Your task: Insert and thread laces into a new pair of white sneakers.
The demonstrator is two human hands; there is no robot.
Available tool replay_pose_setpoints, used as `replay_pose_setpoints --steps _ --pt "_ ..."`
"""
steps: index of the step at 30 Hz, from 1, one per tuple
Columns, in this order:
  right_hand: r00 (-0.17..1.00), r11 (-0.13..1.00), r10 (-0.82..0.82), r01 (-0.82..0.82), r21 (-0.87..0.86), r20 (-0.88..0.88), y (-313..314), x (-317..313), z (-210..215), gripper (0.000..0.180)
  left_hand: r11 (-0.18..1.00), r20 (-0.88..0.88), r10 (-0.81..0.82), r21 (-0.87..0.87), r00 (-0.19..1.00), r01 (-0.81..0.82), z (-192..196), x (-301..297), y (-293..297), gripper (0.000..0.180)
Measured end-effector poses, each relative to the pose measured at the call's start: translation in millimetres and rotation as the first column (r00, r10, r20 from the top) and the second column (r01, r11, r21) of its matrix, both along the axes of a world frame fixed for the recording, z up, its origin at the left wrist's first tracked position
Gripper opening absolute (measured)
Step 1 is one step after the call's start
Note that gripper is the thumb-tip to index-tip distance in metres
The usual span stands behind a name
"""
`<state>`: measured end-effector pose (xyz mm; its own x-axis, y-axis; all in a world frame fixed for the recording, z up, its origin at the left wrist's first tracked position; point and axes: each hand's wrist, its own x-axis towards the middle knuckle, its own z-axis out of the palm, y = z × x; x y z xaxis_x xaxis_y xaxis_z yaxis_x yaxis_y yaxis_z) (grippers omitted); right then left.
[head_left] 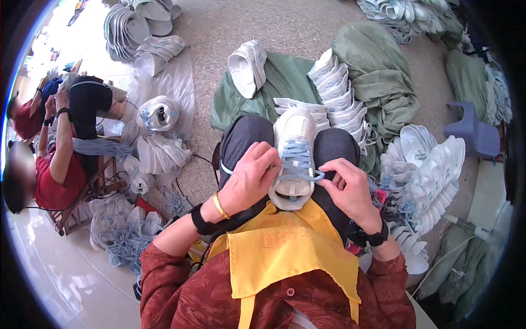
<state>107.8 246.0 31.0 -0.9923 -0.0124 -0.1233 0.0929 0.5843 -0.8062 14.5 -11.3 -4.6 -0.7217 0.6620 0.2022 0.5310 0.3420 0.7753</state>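
A white sneaker (296, 122) rests between my knees, its toe pointing away from me and its heel opening near my yellow apron (290, 247). Light blue shoelace (296, 153) criscrosses its upper part. At the shoe's left side my left hand (249, 178) is closed in a pinch on the lace, its fingertips partly hidden. My right hand (349, 189) pinches a loop of the same lace at the shoe's right side, thumb and forefinger together. Both hands are close to the top of the lacing.
Stacked white shoe uppers (341, 93) and one more bunch (246, 68) lie ahead on green cloth (296, 77). More uppers (427, 170) are piled at my right, near a grey-blue stool (472, 129). At left, people in red (57, 164) sit beside blue lace bundles (129, 247).
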Motion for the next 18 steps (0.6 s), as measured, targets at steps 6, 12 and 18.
replay_pose_setpoints --steps 6,12,18 --pt "0.992 0.999 0.043 -0.045 -0.014 -0.115 -6.7 -9.7 -8.1 0.021 0.988 0.569 -0.100 0.152 0.816 0.016 3.5 -6.0 1.3 0.009" --pt "0.999 0.993 0.036 -0.031 -0.118 0.033 -8.1 -15.4 5.1 0.015 0.991 0.426 -0.129 0.040 0.895 0.124 6.5 -16.9 0.6 0.011" --pt "0.965 0.917 0.170 -0.081 -0.390 0.200 -7.1 -15.7 0.1 0.014 0.988 0.424 -0.155 0.076 0.892 0.136 1.9 -16.1 2.1 0.009"
